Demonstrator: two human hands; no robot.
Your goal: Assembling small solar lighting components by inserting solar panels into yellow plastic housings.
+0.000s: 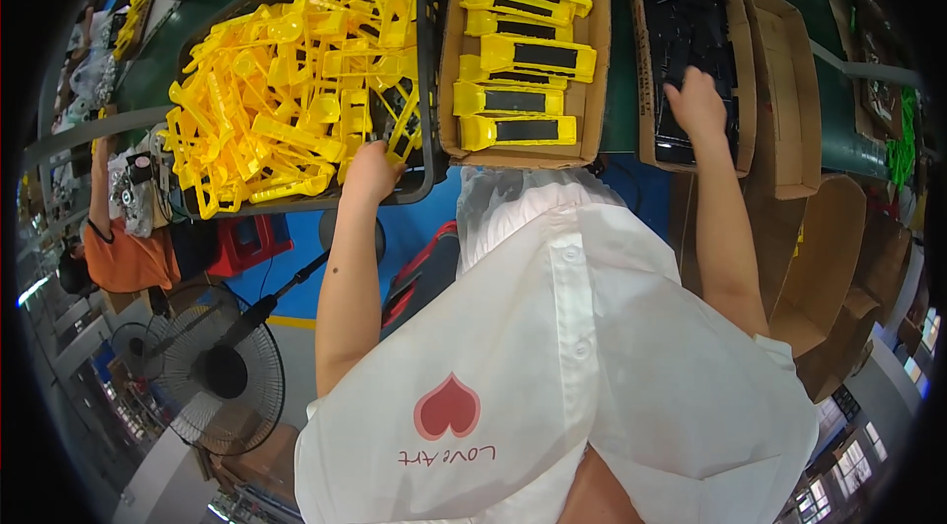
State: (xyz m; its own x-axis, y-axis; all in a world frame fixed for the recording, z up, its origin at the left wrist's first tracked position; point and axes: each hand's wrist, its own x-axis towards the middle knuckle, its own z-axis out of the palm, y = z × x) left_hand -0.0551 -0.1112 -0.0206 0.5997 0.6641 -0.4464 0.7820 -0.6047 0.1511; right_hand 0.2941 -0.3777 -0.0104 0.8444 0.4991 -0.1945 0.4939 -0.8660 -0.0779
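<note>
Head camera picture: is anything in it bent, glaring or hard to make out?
Head view: a grey bar at the left looks bowed, and the corners are black; head view: the windows at lower right glare nearly white; head view: the black parts blend together darkly, while the yellow parts stand out brightly.

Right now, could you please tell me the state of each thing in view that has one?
Dark basket: open, heaped with jumbled yellow parts.
Middle cardboard box: open, holding black-panelled yellow pieces in a column.
Right cardboard box: open, holding black pieces.
Narrow cardboard box: open-topped.
Left hand: at the basket's near right corner; grip unclear.
Right hand: at the black pieces; grip unclear.
Fan: running or off, cannot tell.
</note>
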